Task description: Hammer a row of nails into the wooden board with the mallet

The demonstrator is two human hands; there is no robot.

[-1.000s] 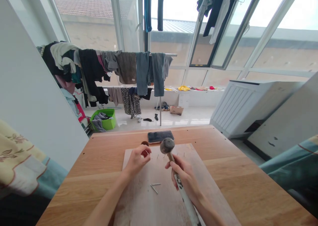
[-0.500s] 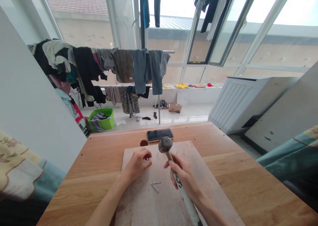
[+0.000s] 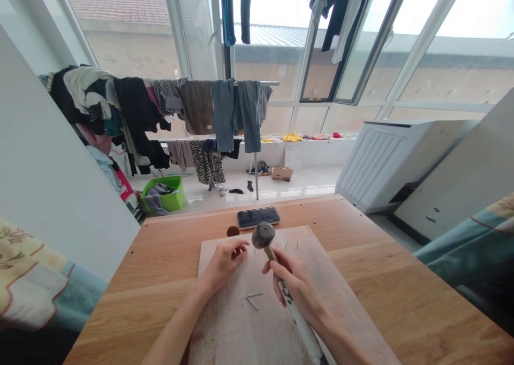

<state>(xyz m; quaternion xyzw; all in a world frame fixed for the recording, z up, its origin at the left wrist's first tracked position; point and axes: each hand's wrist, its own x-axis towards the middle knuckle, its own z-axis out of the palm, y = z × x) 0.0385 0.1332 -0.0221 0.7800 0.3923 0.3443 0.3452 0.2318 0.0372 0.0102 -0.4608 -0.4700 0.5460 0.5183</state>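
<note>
My right hand (image 3: 296,286) is wrapped round the handle of a hammer (image 3: 263,235), whose dark round head hangs just above a pale wooden board (image 3: 349,311) on the table. My left hand (image 3: 223,262) rests on the board to the left of the hammer head, with thumb and fingertips pinched together as if on a small nail, which is too small to make out. Two loose nails (image 3: 252,299) lie on the board between my hands. A few thin nails stand upright in the board near the hammer head.
A black phone (image 3: 258,217) lies on the wooden table (image 3: 401,268) beyond the board, with a small brown round thing (image 3: 233,230) to its left. Past the table edge stand a clothes rack (image 3: 168,108), a green basket (image 3: 165,194) and a white cabinet (image 3: 393,156).
The hammer head has shifted slightly left, toward my left hand. My left hand has stayed pinched at the same spot on the board. The view has tilted down a little.
</note>
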